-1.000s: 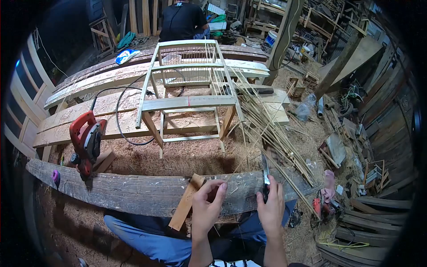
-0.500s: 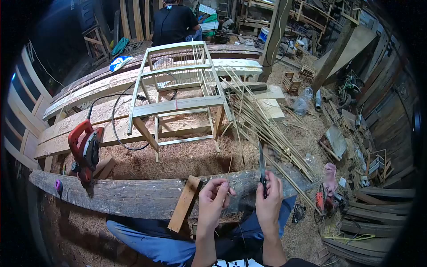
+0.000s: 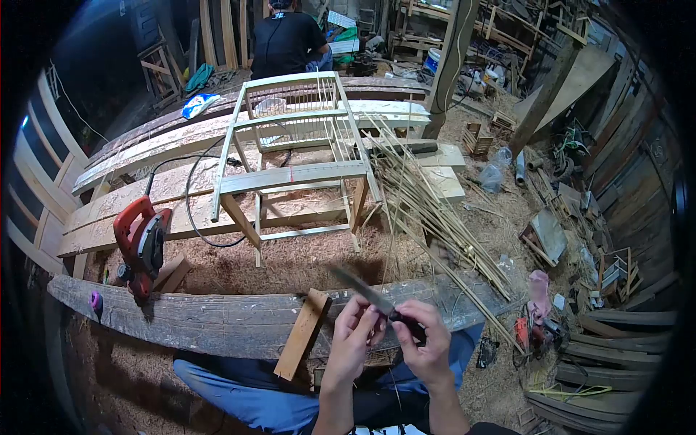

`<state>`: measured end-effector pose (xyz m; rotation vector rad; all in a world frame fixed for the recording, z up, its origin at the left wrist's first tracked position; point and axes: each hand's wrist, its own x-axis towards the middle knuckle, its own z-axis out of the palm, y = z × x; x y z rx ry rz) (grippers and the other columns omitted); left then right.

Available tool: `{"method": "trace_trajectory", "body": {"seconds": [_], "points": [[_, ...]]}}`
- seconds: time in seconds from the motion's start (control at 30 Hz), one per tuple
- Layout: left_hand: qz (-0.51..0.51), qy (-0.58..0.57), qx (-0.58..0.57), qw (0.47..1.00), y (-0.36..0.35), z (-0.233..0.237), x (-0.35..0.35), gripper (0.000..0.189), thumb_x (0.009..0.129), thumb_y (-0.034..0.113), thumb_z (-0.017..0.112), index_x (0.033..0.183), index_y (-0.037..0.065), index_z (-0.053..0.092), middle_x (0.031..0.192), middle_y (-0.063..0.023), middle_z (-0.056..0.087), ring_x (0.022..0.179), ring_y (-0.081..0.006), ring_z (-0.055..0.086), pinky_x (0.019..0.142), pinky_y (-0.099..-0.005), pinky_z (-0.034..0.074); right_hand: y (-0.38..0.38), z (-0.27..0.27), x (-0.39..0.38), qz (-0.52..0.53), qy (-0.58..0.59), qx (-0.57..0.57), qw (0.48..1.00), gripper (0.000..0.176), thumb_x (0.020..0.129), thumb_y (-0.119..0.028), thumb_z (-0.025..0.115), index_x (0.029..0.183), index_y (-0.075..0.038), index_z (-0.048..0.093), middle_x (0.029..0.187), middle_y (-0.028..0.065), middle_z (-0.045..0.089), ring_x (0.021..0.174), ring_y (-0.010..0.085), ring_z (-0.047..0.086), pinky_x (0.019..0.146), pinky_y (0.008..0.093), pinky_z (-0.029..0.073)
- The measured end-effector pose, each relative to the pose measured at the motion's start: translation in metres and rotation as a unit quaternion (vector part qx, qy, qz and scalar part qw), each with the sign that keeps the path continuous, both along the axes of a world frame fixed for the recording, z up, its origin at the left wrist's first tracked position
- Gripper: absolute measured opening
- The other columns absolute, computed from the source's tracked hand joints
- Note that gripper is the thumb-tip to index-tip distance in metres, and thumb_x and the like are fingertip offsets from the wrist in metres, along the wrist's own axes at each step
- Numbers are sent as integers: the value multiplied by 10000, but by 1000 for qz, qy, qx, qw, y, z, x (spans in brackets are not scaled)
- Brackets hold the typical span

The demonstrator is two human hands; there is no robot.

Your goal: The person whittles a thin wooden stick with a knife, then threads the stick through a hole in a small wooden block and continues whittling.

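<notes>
My right hand (image 3: 426,341) is closed round the dark handle of a knife (image 3: 362,291), whose blade points up and to the left. Close beside it, my left hand (image 3: 354,335) has its fingers pinched near the base of the blade; what they hold is too small to make out. Both hands are over the near edge of a weathered plank (image 3: 217,319). A short wood block (image 3: 302,335) lies across the plank left of my left hand. Beyond the hands stands a wooden frame (image 3: 290,176) with thin rods, beside a pile of thin bamboo strips (image 3: 435,210).
A red power tool (image 3: 141,243) with a black cable rests at the left. Long boards (image 3: 145,152) lie behind the frame. A person in a black shirt (image 3: 286,40) sits at the back. Wooden posts (image 3: 449,65) rise at the right, above shavings and scrap wood.
The knife has swung from upright to a slant towards the left. My right hand has moved left and turned, bringing it close to my left hand.
</notes>
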<state>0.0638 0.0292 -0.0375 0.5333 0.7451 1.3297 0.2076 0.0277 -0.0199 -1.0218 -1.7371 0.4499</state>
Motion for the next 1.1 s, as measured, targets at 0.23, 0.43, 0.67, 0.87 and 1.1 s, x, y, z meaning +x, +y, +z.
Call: {"method": "trace_trajectory", "body": {"seconds": [0.23,0.43,0.67,0.87,1.1], "points": [[-26,-12,13,999,-15,11,-13,176,1031,130,581,1195,68,574,983,30,565,803,-28,510,637,-180,408,14,22,4,35,-47,24,998,326,746,-169,868,989,-47,687,927,119,710,812,258,711,686,352,572],[-4,79,53,995,-20,27,-22,174,1022,77,583,1189,41,550,1031,17,554,905,-25,516,705,-186,430,23,28,1,48,-83,71,993,283,696,-187,881,897,-67,722,827,73,719,754,238,703,657,327,538],[-14,135,90,987,-27,37,-26,187,1009,1,559,1194,12,534,1066,-9,546,972,-45,510,797,-191,420,25,39,4,55,-97,120,987,304,689,-207,873,928,-103,717,813,33,716,745,203,699,645,310,477],[-8,224,84,971,-28,53,-29,162,1006,21,573,1166,7,554,1005,-3,583,927,-54,519,792,-200,427,31,41,10,45,-117,154,980,297,696,-219,867,925,-115,709,819,20,713,715,198,676,636,316,466],[28,284,156,946,-27,38,-33,150,1025,100,574,1139,3,584,968,-7,606,907,-48,532,788,-204,432,40,31,25,-15,-92,145,985,251,734,-168,854,921,-113,695,855,42,707,744,231,671,639,340,487]]}}
